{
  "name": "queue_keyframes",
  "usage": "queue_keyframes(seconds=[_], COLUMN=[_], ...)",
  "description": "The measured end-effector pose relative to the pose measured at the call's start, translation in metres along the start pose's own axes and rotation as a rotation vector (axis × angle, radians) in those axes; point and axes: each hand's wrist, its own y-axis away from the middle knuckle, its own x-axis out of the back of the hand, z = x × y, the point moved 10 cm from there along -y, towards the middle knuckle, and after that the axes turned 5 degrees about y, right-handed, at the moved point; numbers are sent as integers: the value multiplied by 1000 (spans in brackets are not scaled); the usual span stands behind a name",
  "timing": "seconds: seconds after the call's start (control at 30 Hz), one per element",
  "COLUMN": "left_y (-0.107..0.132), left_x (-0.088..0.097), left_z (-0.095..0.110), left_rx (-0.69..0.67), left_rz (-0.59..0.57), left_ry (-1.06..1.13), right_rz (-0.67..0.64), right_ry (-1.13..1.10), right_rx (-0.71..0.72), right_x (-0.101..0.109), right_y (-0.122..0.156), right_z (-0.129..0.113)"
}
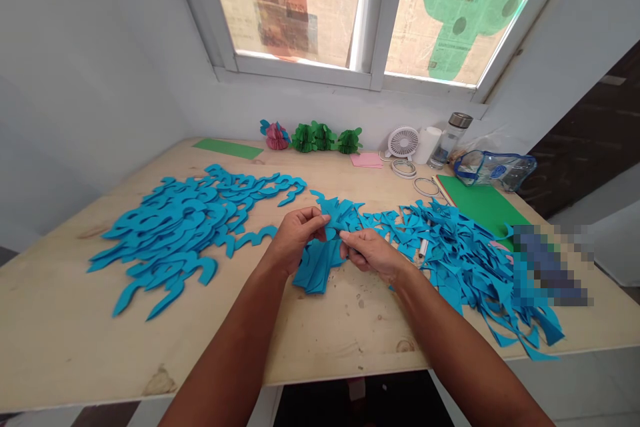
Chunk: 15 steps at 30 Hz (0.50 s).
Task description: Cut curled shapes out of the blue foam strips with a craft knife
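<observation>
Both my hands meet at the middle of the table over a small piece of blue paper (334,230). My left hand (300,230) pinches it from the left between thumb and fingers. From the other side, my right hand (369,250) has its fingers closed on the same paper. Just beneath lies a stack of folded blue paper (317,268), partly hidden by the hands. Wavy blue paper cutouts (185,210) are piled to the left. Blue paper scraps (460,253) form a loose heap to the right, with a white marker (423,247) among them.
Along the back stand green paper figures (320,137), a pink paper figure (277,135), a small fan (403,141) and a water bottle (451,140). Tape rolls (403,168), a clear pouch (495,168) and green sheets (485,207) lie at the right. The wooden table (225,353) ends near me.
</observation>
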Motion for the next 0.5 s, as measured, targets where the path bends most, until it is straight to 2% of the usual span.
queue_keyframes(seconds=[0.5], left_y=[-1], left_x=[-1], left_z=[-1], left_rx=[-3], left_rz=[-30], left_ry=[-46], right_rz=[-34], right_ry=[22], right_rx=[-14], right_x=[-4], right_y=[2], right_z=[-1])
